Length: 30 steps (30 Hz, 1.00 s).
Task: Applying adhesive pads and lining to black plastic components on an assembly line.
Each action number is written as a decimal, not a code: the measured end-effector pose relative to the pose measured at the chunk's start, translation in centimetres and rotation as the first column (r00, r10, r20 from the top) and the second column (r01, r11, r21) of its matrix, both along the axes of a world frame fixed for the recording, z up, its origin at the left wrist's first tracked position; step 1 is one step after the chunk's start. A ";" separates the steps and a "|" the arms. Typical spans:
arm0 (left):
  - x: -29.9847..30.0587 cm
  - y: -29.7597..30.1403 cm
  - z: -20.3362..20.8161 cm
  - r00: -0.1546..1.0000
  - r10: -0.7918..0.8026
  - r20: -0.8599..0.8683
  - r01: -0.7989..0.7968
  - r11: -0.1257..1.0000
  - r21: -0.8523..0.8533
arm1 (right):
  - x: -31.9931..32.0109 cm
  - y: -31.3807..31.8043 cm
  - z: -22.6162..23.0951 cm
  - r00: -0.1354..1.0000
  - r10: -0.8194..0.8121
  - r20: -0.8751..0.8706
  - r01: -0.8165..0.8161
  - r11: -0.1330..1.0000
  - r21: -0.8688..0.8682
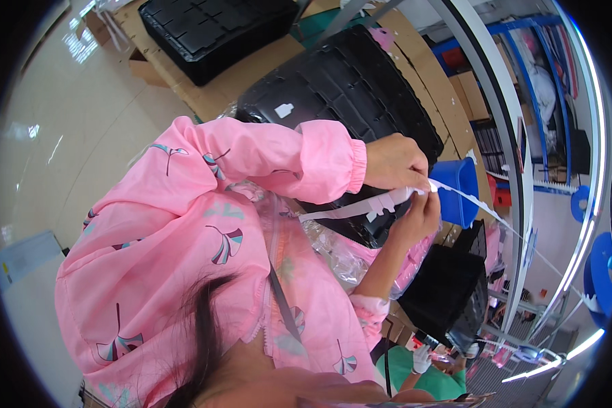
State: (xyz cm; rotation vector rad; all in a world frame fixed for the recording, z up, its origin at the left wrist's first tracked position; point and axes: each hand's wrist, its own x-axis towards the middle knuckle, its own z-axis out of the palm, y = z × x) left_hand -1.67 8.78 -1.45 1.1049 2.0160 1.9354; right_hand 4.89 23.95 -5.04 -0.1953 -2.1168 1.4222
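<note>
Pinching a white strip [353, 207] in a narrow grip of left hand [396, 162] and right hand [421, 219], partly hiding a black crate [347, 81], near a blue bin [460, 194], with clear plastic [336, 255] bunched below

Your jacket [136, 224] is light pink, scattered with fan-shaped prints [227, 246] in teal, maroon and white on thin dark stems. Your left sleeve [251, 151] is loose and ends in a gathered elastic cuff [358, 166]; your right sleeve [369, 318] bunches up, baring the forearm [385, 268]. A narrow grey strap [283, 299] lies over your front. Your left hand [396, 163] and right hand [420, 221] are bare.
</note>
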 end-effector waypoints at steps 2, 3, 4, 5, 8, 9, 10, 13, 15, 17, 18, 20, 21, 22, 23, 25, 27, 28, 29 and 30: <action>-0.2 0.8 -0.1 0.999 -0.036 0.034 0.037 0.999 -0.010 | 3.0 -0.1 0.3 0.981 -0.137 -0.141 0.144 0.989 0.043; -0.2 1.3 -0.1 0.996 -0.053 0.077 0.055 0.998 -0.022 | 4.0 -0.1 0.4 0.976 -0.160 -0.147 0.167 0.985 0.039; -0.3 1.7 -0.2 0.995 -0.071 0.072 0.073 0.997 -0.026 | 4.7 -0.2 0.4 0.968 -0.062 -0.245 0.119 0.966 0.227; -0.4 2.1 -0.4 0.995 -0.064 0.070 0.066 0.997 -0.032 | 5.3 -0.3 0.5 0.947 0.056 -0.316 0.084 0.907 0.413; -0.1 2.5 -0.4 0.993 -0.069 0.092 0.073 0.996 -0.045 | 5.1 -0.8 0.9 0.956 0.119 -0.267 0.054 0.827 0.560; -0.1 2.7 -0.7 0.993 -0.063 0.095 0.066 0.998 -0.025 | 4.8 -0.9 0.8 0.955 0.115 -0.274 0.057 0.833 0.551; -0.1 2.9 -0.9 0.993 -0.056 0.100 0.057 0.998 -0.005 | 4.7 -0.9 0.8 0.955 0.114 -0.275 0.059 0.832 0.551; 0.1 3.3 -1.3 0.991 -0.035 0.129 0.037 0.999 -0.010 | 4.5 -0.9 0.6 0.956 0.112 -0.270 0.073 0.803 0.592; 0.0 3.7 -1.8 0.993 -0.013 0.116 0.013 1.000 0.007 | 4.3 -0.9 0.5 0.936 0.139 -0.323 0.118 0.741 0.661; -0.1 4.0 -2.2 0.995 0.007 0.103 -0.009 1.000 0.023 | 3.9 -0.8 0.3 0.920 0.160 -0.357 0.139 0.719 0.681; -0.2 4.0 -2.3 0.991 0.009 0.131 -0.010 1.000 0.010 | 3.7 -0.8 0.2 0.902 0.184 -0.390 0.160 0.698 0.698; -0.5 4.2 -2.8 0.987 0.016 0.160 -0.016 1.000 -0.002 | 3.5 -0.9 0.1 0.894 0.189 -0.405 0.176 0.684 0.708; -0.6 4.3 -2.9 0.984 0.021 0.179 -0.019 1.000 -0.012 | 3.4 -1.0 0.1 0.887 0.189 -0.422 0.199 0.669 0.716; -0.6 4.4 -3.0 0.980 0.026 0.196 -0.022 1.000 -0.022 | 3.3 -0.9 0.1 0.886 0.191 -0.422 0.198 0.668 0.717; -0.7 4.4 -2.9 0.980 0.027 0.196 -0.024 1.000 -0.020 | 3.3 -0.8 0.1 0.885 0.203 -0.418 0.196 0.652 0.732; -0.7 4.4 -2.5 0.957 0.017 0.291 0.005 0.997 -0.075 | 3.2 -0.7 0.1 0.883 0.217 -0.416 0.196 0.635 0.747; -0.8 4.6 -2.3 0.948 0.012 0.318 0.007 0.998 -0.060 | 3.1 -0.5 0.3 0.869 0.268 -0.416 0.178 0.615 0.768; -0.9 4.7 -2.2 0.938 0.007 0.346 0.010 0.999 -0.046 | 3.1 -0.3 0.5 0.867 0.269 -0.419 0.181 0.612 0.770; -1.0 4.7 -2.3 0.940 0.004 0.342 0.010 0.999 -0.041 | 3.2 -0.1 0.8 0.883 0.290 -0.369 0.117 0.626 0.771; -1.2 4.5 -2.4 0.928 -0.032 0.370 0.035 0.999 -0.001 | 2.9 0.2 1.1 0.892 0.318 -0.322 0.050 0.637 0.769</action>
